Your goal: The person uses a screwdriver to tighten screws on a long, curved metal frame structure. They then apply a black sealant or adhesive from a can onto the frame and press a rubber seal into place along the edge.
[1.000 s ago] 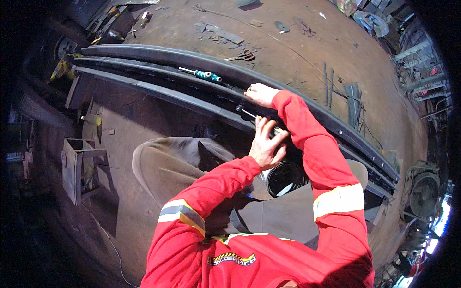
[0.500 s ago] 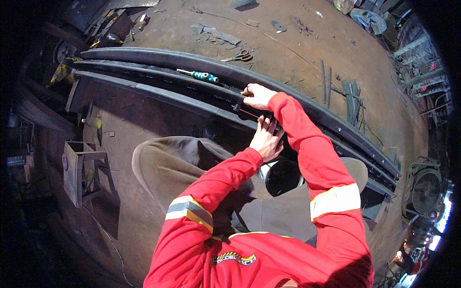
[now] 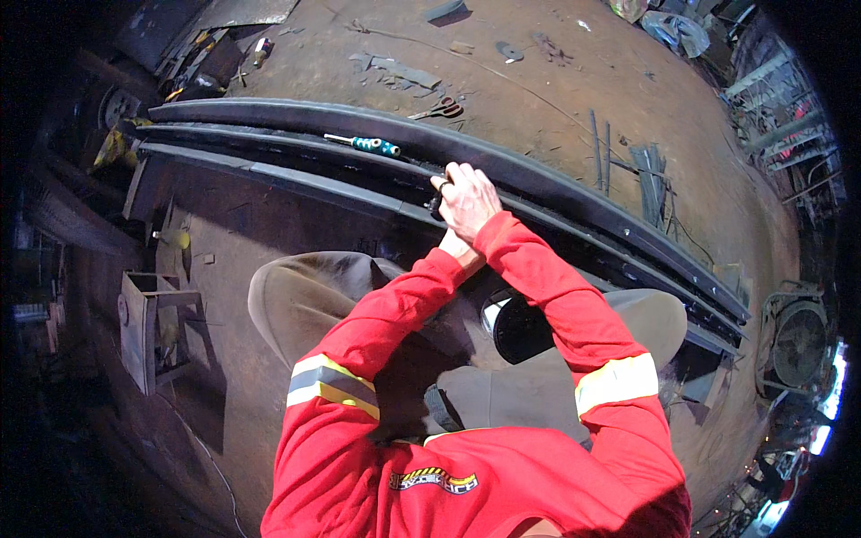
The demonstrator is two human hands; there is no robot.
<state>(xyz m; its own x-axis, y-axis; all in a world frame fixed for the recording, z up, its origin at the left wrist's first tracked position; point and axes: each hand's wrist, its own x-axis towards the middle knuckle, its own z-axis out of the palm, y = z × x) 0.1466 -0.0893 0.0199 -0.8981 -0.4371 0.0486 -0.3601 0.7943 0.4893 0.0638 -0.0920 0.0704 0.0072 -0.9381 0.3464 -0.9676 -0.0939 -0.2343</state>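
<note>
Long dark metal beams [image 3: 269, 166] lie side by side in front of my knees. Over the nearer beams my right hand [image 3: 470, 202] is closed, its fingers curled at a small black part [image 3: 437, 201] whose shape is mostly covered. My left hand [image 3: 459, 247] sits under the right one; only its back by the wrist shows, and its fingers are hidden. To the left of both hands, a teal-handled screwdriver [image 3: 375, 145] rests on the beams. A pair of scissors [image 3: 441, 108] lies on the floor just beyond the far beam.
A dark round container [image 3: 524, 330] stands between my legs. At left is a small metal frame stand [image 3: 136, 336]; at right, a floor fan [image 3: 798, 342]. Thin metal bars [image 3: 651, 184] and flat scraps [image 3: 405, 71] lie on the floor past the beams.
My left hand has moved up and left, passing beneath the right hand. My right hand has shifted slightly down and turned, with its back now upward.
</note>
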